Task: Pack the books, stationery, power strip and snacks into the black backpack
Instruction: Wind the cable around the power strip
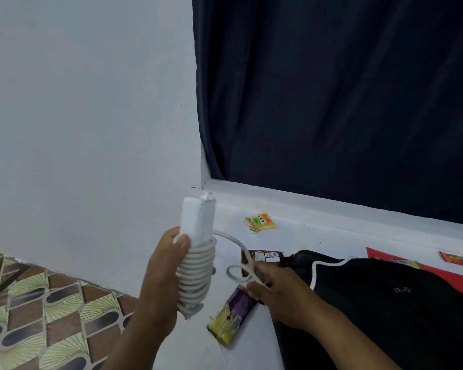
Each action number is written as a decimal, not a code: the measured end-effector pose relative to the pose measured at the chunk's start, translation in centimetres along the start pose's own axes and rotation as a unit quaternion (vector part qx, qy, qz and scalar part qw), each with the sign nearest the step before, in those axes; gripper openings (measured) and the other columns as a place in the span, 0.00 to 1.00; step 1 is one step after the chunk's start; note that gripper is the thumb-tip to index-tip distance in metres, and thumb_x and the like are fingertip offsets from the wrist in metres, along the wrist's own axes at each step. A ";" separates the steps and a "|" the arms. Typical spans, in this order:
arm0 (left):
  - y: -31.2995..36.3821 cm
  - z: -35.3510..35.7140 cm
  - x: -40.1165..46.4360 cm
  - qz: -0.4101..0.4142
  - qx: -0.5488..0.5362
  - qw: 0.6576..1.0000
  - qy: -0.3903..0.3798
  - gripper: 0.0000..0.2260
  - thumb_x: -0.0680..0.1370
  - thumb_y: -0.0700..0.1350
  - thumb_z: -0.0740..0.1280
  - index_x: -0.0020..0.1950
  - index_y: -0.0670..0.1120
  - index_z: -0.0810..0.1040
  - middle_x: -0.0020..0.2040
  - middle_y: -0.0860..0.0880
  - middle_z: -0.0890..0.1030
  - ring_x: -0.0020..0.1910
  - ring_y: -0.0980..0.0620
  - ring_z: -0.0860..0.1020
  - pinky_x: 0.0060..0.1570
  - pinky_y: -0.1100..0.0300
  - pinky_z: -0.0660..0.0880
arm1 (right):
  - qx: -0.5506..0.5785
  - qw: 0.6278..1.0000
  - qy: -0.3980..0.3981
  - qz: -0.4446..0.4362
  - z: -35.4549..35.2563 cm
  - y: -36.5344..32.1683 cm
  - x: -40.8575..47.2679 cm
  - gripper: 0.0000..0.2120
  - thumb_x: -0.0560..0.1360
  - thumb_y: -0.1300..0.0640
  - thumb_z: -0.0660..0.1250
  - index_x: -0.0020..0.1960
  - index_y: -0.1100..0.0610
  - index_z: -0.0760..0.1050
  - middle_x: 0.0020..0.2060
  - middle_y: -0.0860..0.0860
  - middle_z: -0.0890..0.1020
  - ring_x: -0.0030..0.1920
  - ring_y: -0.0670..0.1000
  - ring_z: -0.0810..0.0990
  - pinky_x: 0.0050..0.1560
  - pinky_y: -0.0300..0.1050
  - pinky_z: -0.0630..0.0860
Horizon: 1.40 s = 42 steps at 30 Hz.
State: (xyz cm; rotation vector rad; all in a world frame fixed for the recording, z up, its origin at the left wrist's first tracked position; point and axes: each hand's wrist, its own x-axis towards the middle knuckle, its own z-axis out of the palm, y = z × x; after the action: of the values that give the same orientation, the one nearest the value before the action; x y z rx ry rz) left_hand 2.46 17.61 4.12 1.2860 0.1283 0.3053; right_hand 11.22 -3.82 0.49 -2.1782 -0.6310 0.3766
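A: Your left hand point(161, 265) grips the upright power strip point(197, 228), cord coiled round it.

B: Your right hand point(275, 287) pinches the loose cord point(241, 247) beside the black backpack point(372, 303), which is cut off lower right; its opening is hidden.

I faced a plain pale wall point(86, 108) on my left; a dark navy curtain point(337, 102) hung above a white sill point(318, 206). Patterned fan-motif tiles point(38, 321) covered the floor below.
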 end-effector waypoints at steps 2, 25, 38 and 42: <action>0.4 -1.1 0.6 0.015 -0.016 0.999 0.042 0.25 0.75 0.61 0.63 0.59 0.41 0.74 0.40 0.37 0.79 0.34 0.41 0.79 0.29 0.52 0.77 | -0.031 0.999 0.033 -0.019 -0.1 1.6 -0.6 0.09 0.78 0.42 0.64 0.50 0.44 0.80 0.32 0.46 0.80 0.31 0.42 0.75 0.35 0.42 0.72; 0.6 1.3 -0.4 0.053 0.100 0.994 0.002 0.16 0.74 0.58 0.64 0.56 0.50 0.76 0.45 0.45 0.83 0.41 0.43 0.84 0.35 0.55 0.82 | -0.077 0.995 -0.004 -0.067 -0.7 -4.3 1.7 0.35 0.76 0.38 0.67 0.78 0.38 0.54 0.73 0.30 0.58 0.73 0.33 0.55 0.74 0.40 0.56; 1.7 -2.4 -0.1 0.023 0.181 0.976 0.116 0.18 0.71 0.66 0.68 0.52 0.55 0.76 0.37 0.45 0.83 0.34 0.39 0.82 0.32 0.43 0.82 | -0.130 0.988 -0.023 -0.081 -0.9 -5.2 -0.6 0.08 0.81 0.44 0.59 0.48 0.46 0.73 0.37 0.48 0.78 0.37 0.46 0.75 0.45 0.53 0.76; 0.5 -2.4 0.1 0.004 0.247 0.965 0.089 0.14 0.75 0.61 0.69 0.52 0.53 0.79 0.35 0.48 0.83 0.30 0.50 0.81 0.29 0.55 0.80 | -0.239 0.961 -0.035 -0.137 -2.2 -8.3 -1.7 0.13 0.82 0.46 0.57 0.44 0.52 0.71 0.35 0.50 0.76 0.37 0.50 0.73 0.41 0.52 0.73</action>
State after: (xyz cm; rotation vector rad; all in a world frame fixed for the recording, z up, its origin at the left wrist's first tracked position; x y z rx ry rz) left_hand 1.82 20.01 3.95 1.7521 0.3701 0.4121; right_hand 8.29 -1.70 8.42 -2.4876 -1.1456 0.1612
